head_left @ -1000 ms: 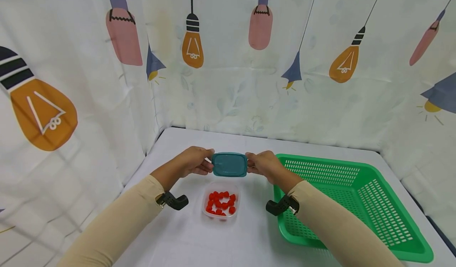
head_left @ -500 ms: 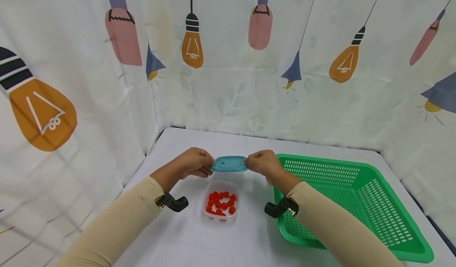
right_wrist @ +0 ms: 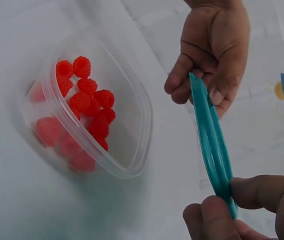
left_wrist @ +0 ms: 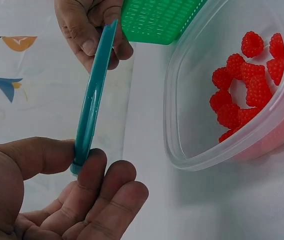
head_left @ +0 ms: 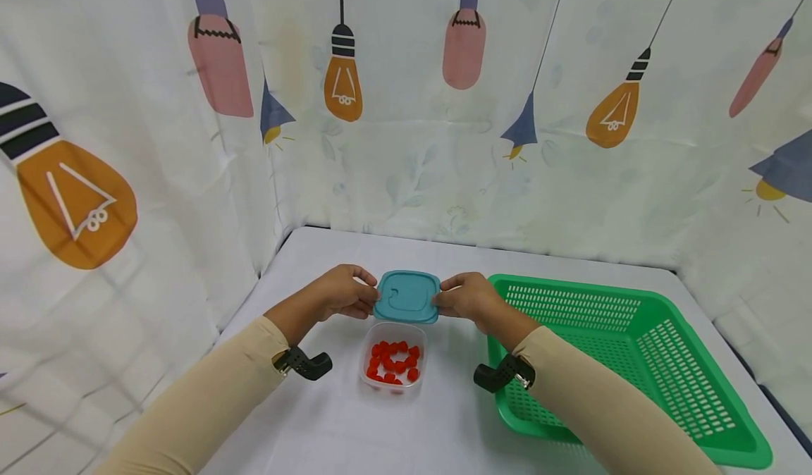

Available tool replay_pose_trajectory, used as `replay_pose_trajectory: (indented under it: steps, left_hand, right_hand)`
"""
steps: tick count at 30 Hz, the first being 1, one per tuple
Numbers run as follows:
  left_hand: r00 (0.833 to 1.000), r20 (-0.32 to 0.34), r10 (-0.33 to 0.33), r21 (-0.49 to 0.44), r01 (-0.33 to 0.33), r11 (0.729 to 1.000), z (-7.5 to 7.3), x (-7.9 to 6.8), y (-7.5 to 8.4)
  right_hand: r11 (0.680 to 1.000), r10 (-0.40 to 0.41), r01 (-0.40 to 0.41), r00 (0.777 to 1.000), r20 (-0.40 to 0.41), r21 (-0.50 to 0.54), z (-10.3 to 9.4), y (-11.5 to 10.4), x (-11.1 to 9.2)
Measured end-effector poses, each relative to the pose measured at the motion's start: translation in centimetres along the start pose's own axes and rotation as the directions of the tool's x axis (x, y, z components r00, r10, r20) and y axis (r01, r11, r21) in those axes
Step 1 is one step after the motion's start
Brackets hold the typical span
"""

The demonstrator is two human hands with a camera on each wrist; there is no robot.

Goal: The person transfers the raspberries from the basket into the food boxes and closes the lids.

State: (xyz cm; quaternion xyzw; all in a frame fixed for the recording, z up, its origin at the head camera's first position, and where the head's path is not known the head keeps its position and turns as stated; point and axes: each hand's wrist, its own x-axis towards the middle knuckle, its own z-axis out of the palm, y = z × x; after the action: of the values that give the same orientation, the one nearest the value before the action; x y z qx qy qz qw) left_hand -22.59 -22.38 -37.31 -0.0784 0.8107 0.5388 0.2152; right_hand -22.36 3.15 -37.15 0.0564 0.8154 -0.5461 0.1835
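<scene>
Between both hands is a teal plastic lid point(head_left: 407, 297), raised behind a clear container point(head_left: 394, 356). My left hand point(head_left: 345, 292) pinches the lid's left edge with thumb and fingers, while my right hand point(head_left: 468, 296) pinches the opposite edge. In the left wrist view the lid point(left_wrist: 93, 95) shows edge-on, its near end between thumb and index finger. Red raspberries point(left_wrist: 252, 85) lie in the open-topped container, which stands on the white cloth. The right wrist view has the same lid point(right_wrist: 212, 142) edge-on beside the container's rim.
A large green perforated basket point(head_left: 704, 362) stands on the right of the table, partly under the right forearm. White curtains point(head_left: 406, 179) printed with lamps and bulbs hang behind and at the left. The white tablecloth point(head_left: 380, 440) spreads in front.
The lid has tilted in the hands: dark teal first, then nearly flat edge-on, and now its lighter blue face shows broadly. Both hands keep hold of it. Container and basket stay put.
</scene>
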Motion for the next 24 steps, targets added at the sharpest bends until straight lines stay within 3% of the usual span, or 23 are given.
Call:
replay_pose_trajectory:
  steps: [24]
  left_hand:
    - [0.997, 0.063, -0.053, 0.217, 0.038, 0.975, -0.6, -1.7, -0.6]
  right_hand:
    - [0.999, 0.026, -0.021, 0.981, 0.191, -0.031, 0.1, 0.3, -2.0]
